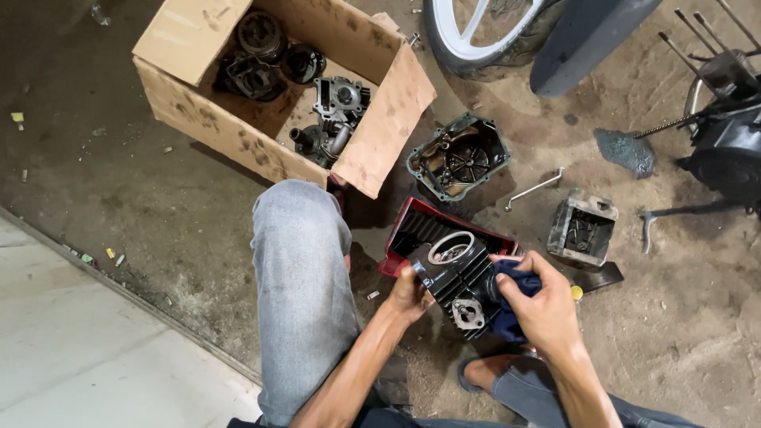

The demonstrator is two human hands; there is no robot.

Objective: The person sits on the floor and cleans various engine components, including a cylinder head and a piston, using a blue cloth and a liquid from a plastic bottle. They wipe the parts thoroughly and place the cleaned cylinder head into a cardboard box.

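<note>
Hands meet on a black finned cylinder [458, 279] held just above the dirt floor [682, 317]. Left hand [410, 292] is closed on the cylinder's near-left side, thumb over its edge. Right hand [541, 305] grips a dark blue rag [514, 287] and presses it against the cylinder's right fins. Directly beyond both hands lies a red tray [412, 231], touching or just behind the cylinder. Farther past the right hand sit a grey engine cover [460, 158], a bent wrench [534, 188] and a square metal block [583, 230]. Beyond the left hand, past the bent knee [297, 230] in grey jeans, stands an open cardboard box [230, 127] holding greasy engine parts [333, 111]. A white-spoked wheel [483, 36] lies beyond the box.
</note>
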